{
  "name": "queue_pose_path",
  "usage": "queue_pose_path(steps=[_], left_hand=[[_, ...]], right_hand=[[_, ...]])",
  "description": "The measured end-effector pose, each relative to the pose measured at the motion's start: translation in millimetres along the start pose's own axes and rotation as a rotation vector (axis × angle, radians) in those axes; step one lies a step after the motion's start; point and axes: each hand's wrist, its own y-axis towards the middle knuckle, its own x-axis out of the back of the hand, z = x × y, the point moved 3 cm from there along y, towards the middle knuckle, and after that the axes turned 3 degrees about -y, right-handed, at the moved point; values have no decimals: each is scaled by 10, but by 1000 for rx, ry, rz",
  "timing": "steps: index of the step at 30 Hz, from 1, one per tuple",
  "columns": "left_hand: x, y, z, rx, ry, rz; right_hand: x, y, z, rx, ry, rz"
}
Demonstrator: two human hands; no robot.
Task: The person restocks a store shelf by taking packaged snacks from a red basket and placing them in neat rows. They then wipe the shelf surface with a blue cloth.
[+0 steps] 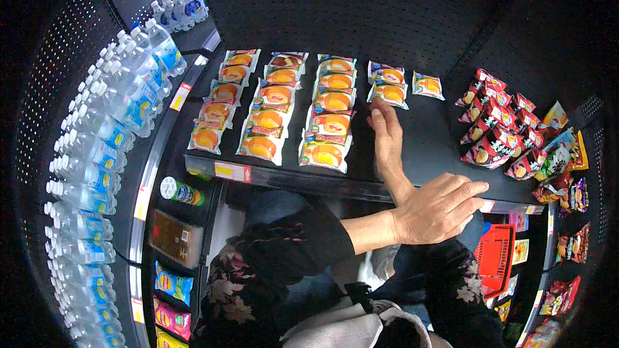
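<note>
My arms cross above a dark shelf (425,150). My right hand (388,130), seen edge-on, reaches to the near edge of a wrapped filled cake (388,92) in a short row. Its fingertips meet the wrapper; whether they grip it cannot be told. Over the right wrist lies my left hand (435,210), back upward, fingers pointing right and partly apart, holding nothing. Three longer rows of similar cakes stand to the left: an outer row (216,111), a middle row (267,118) and an inner row (332,101). One single wrapped cake (427,85) lies right of the short row.
Many water bottles (104,154) line the left shelf. Red snack bags (498,125) are stacked at the right. Below the shelf edge are a red basket (498,261), a chip canister (181,191) and a blue chip bag (174,282).
</note>
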Motion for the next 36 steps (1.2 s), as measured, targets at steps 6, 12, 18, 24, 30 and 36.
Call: queue_pose_path(steps=[6,12,18,24,30,36], left_hand=[[134,15,-49,30,-28,-53],[216,48,-86,57,-57,-78],[244,37,-98,54,-54,-76],[240,36,-98,71,-64,-95],[230,29,-98,79,-83,-87],[219,29,-101,78,-87,-82]], right_hand=[[-365,-76,55,-72,-86,-31],[-534,-89,88,-134,-34,-56],[-559,-102,90,-122,-90,-39],[-600,-114,98,-141,-73,-49],[-625,-119,86,-133,-83,-70],[-632,-132,79,-123,-79,-68]])
